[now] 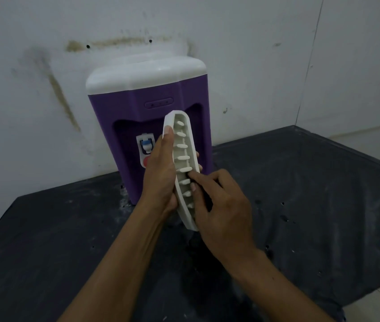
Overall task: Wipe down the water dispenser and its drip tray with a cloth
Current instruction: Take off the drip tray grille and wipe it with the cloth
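A purple water dispenser [147, 105] with a white top stands against the wall, its blue tap [146, 145] showing. In front of it my left hand [161, 173] holds the white slotted drip tray [179, 126] upright and tilted, thumb along its left rim. My right hand [221, 205] touches the lower part of the tray, fingertips pressed into the slats. A bit of dark material shows under those fingers; I cannot tell whether it is a cloth.
The dispenser stands on a table covered by a dark, dusty sheet [312, 194]. A stained white wall [45, 89] is close behind. The table's right edge drops to a tiled floor [379, 305].
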